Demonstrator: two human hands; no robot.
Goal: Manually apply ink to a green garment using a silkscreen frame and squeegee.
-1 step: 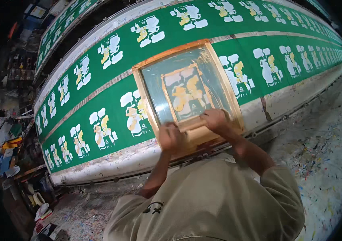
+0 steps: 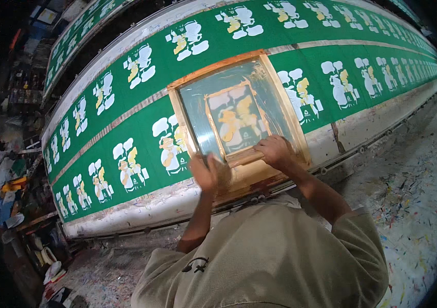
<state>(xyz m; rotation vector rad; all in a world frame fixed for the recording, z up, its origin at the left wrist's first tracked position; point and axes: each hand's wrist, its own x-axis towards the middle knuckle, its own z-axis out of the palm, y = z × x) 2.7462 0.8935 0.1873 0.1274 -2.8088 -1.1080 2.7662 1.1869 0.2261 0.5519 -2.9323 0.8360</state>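
Note:
A wooden-framed printing screen (image 2: 300, 138) lies on the green fabric (image 2: 149, 110) right in front of me. Through its mesh a figure in yellow and pale pink shows, bordered by brownish tape. My right hand (image 2: 275, 150) is closed round the right end of a wooden squeegee (image 2: 244, 158), which lies across the near part of the mesh. Beside the squeegee's left end, at the near left corner of the frame, is my left hand (image 2: 205, 172). Its thumb and fingers are spread, slightly blurred, and it seems to hold nothing.
The long pale printing table (image 2: 131, 213) curves away left and right, carrying two rows of printed white and yellow figures. Another table with green fabric (image 2: 69, 54) stands at the far left. Cluttered shelves (image 2: 23, 97) line the left side. Paint specks cover the floor (image 2: 403, 205).
My left hand has shifted left, away from the squeegee toward the frame's left edge, and its fingers have spread. My right hand stays on the squeegee.

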